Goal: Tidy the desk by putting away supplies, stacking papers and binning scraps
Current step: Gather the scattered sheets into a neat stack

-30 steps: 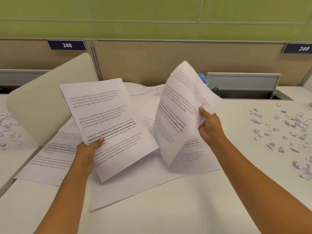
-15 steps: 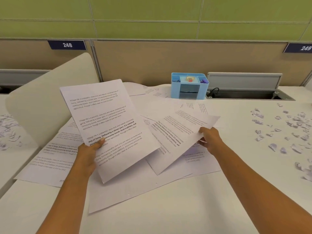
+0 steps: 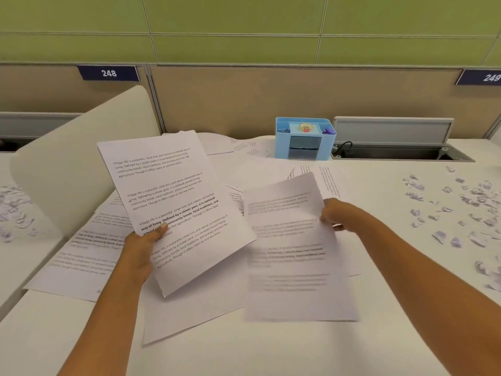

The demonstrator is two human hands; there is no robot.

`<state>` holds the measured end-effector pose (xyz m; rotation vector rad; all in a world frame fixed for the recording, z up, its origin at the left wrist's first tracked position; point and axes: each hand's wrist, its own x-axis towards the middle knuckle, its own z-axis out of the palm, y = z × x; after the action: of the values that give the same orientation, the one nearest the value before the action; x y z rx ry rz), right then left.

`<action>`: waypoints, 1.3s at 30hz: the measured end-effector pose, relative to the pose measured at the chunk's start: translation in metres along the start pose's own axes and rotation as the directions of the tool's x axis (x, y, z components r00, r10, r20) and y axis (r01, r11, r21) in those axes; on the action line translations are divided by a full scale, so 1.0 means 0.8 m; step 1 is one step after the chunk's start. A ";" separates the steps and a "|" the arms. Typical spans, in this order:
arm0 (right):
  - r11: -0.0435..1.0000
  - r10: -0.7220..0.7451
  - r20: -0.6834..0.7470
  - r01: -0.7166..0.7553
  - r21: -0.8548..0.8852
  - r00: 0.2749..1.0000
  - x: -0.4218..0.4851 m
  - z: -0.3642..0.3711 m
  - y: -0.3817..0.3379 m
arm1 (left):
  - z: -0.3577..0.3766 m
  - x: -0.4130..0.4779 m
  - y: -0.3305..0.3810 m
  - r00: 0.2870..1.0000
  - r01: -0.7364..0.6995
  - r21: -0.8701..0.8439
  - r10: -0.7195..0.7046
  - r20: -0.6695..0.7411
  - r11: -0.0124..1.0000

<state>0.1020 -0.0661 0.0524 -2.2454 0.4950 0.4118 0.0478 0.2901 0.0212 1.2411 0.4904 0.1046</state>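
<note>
White printed sheet [image 3: 173, 202]: held up and tilted over the desk [image 3: 244, 354], its lower right corner just above the second sheet.
Left hand [image 3: 141, 251]: pinches the printed sheet at its lower left edge, thumb pressed on the text; the other fingers are hidden behind the paper.
Second sheet [image 3: 295, 253]: blurred and lying low over the loose papers, to the right of the first.
Right hand [image 3: 339, 215]: fingers curled, pinching the second sheet's right edge.
Loose papers [image 3: 89, 256]: spread and overlapping across the desk under both hands.
Paper scraps [image 3: 461, 207]: scattered over the desk's right side, well apart from the sheets; more scraps [image 3: 13, 210] lie at far left.
Blue desk organiser [image 3: 305, 139]: upright against the back partition, holding small supplies.
Cable trough [image 3: 401, 153]: open, just right of the organiser.
Number plates: 248 [image 3: 108, 73] and 249 [image 3: 490, 77] on the partition.
</note>
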 end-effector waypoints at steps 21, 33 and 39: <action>0.138 -0.751 0.298 0.581 -0.802 0.589 -0.003 0.092 -0.010 | -0.005 -0.001 -0.002 0.999 0.031 -0.011 -0.031 -0.015 0.999; 0.946 -0.205 -0.321 0.103 -0.309 0.924 0.015 0.050 0.037 | 0.013 -0.006 -0.013 0.997 0.080 0.043 -0.081 0.011 0.996; 0.919 0.089 -0.298 -0.194 -0.344 0.950 0.013 0.026 0.049 | 0.025 -0.008 -0.018 0.995 0.088 0.073 -0.092 0.048 0.993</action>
<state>0.0897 -0.0769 0.0095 -2.6616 0.7876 0.2802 0.0480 0.2654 0.0143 1.2858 0.5083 -0.0209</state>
